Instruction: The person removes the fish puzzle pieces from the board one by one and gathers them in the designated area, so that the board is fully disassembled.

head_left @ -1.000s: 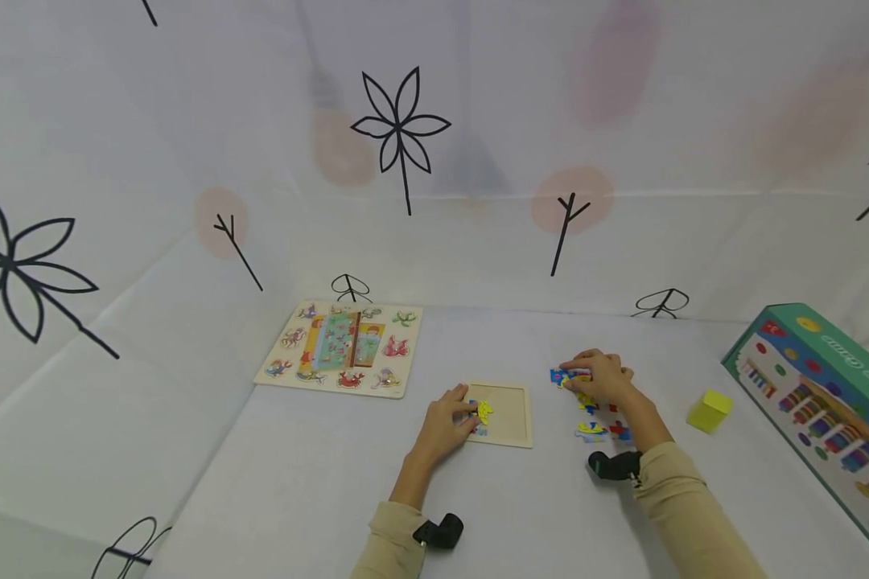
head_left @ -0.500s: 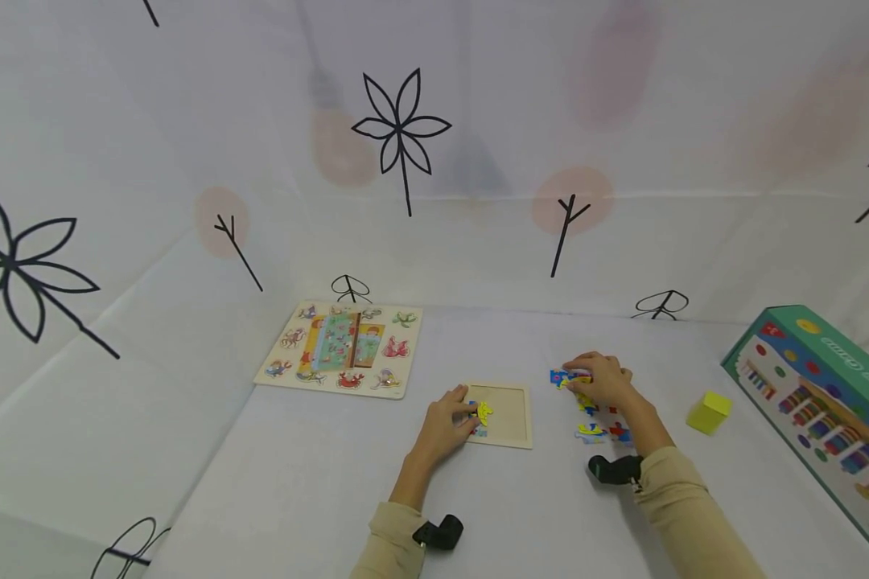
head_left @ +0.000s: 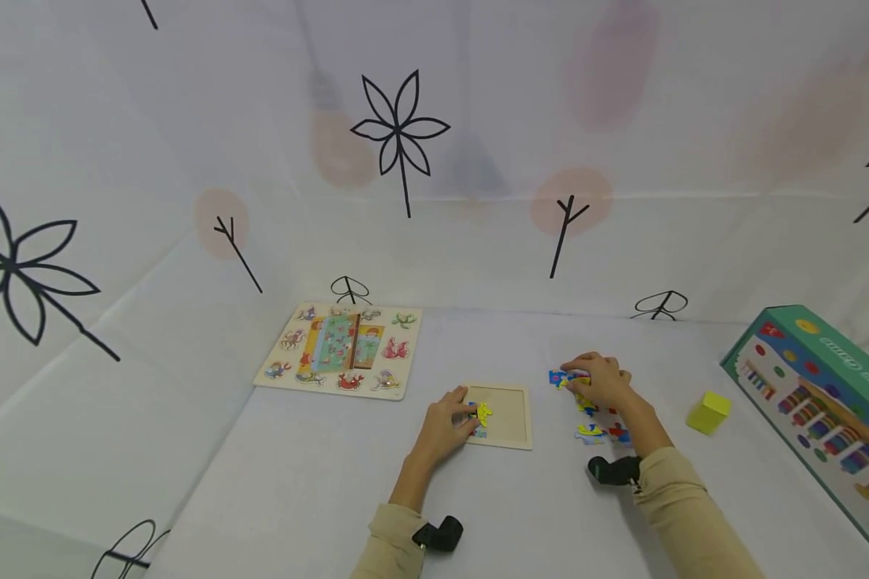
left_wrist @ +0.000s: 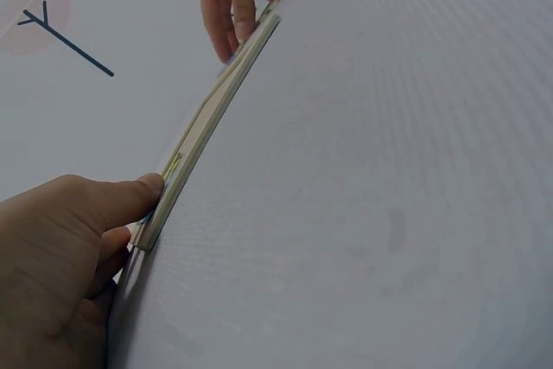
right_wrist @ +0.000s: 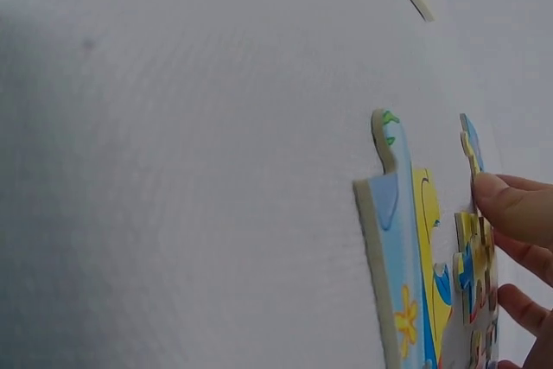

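Observation:
My left hand [head_left: 443, 426] grips the left edge of a shallow square wooden puzzle tray [head_left: 512, 414]. In the left wrist view its thumb lies on the tray [left_wrist: 207, 131] and the other fingers curl at the side. A yellow and blue jigsaw piece [head_left: 484, 413] lies in the tray beside that thumb. At the right, my right hand [head_left: 603, 379] pinches a blue and yellow jigsaw piece [right_wrist: 471, 140] between thumb and fingers, which partly hide it. Several loose pieces lie below that hand, among them a light blue and yellow piece [right_wrist: 402, 257] close to the right wrist camera.
A sea-animal puzzle board [head_left: 351, 381] lies at the back left with a colourful picture over its middle. Right of the right hand stands a yellow block [head_left: 709, 412]. A large green toy box [head_left: 818, 402] occupies the right side. A patterned white cloth wall rises behind the table.

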Action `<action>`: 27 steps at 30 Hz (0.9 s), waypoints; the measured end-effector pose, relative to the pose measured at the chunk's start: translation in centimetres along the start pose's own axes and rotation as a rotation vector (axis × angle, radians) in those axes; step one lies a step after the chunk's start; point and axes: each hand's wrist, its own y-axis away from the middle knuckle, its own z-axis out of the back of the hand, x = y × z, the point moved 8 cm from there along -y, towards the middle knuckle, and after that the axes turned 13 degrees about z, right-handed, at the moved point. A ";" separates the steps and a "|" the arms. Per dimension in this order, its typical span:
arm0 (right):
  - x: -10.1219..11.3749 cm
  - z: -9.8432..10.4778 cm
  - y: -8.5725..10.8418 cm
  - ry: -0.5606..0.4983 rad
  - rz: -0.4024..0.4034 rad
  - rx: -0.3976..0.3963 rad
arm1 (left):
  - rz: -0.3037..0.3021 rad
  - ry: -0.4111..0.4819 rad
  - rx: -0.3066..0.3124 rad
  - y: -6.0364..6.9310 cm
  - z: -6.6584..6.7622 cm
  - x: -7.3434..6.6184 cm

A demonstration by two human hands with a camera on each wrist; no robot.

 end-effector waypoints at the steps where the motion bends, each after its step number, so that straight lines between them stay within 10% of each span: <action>1: 0.1 0.0 0.0 -0.002 0.001 -0.002 | 0.006 -0.001 0.002 0.0 0.0 0.1; 20: 0.5 0.4 0.1 -0.002 0.013 -0.024 | -0.002 -0.003 -0.008 0.0 0.2 -0.1; 27: 1.8 0.9 0.1 -0.030 0.084 -0.207 | 0.008 -0.008 -0.002 -0.1 0.1 -0.1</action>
